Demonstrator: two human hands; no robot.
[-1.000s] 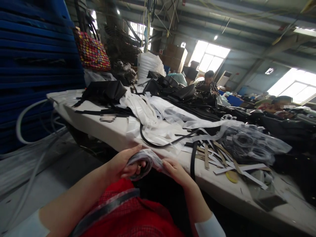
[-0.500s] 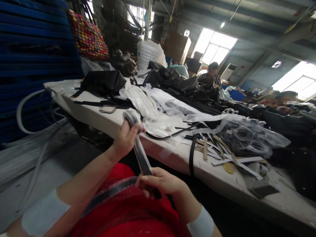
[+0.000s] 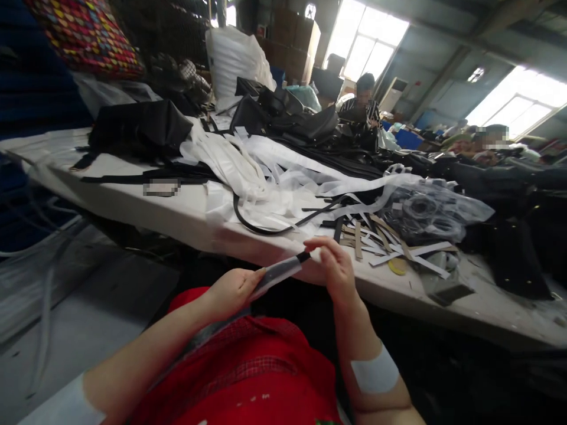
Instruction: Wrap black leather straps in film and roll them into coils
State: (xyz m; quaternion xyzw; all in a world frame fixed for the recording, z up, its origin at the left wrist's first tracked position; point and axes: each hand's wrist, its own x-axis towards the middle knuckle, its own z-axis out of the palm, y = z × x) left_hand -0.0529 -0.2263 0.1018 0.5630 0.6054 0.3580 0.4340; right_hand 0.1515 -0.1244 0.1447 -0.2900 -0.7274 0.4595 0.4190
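Note:
A dark strap in a clear plastic sleeve (image 3: pixel 280 273) runs across in front of the red apron (image 3: pixel 274 378). My left hand (image 3: pixel 237 289) is closed on the sleeved part, thumb on top. The strap's bare black end (image 3: pixel 303 257) sticks out of the sleeve at the right. My right hand (image 3: pixel 332 262) is at that end with curled fingers; the fingertips touch or nearly touch it, and whether they grip it cannot be made out. More of the strap lies across my lap, partly hidden by my left forearm.
The white table (image 3: pixel 186 206) carries white strips (image 3: pixel 248 171), a black curved cord, black bags (image 3: pixel 137 130), paper and tan strips (image 3: pixel 358 239), and a plastic bag of coils (image 3: pixel 420 206). A person (image 3: pixel 363 109) is behind the table.
My left hand has come down from the table edge and holds the sleeved strap lower. My right hand has moved up and right to the black end. The view has shifted.

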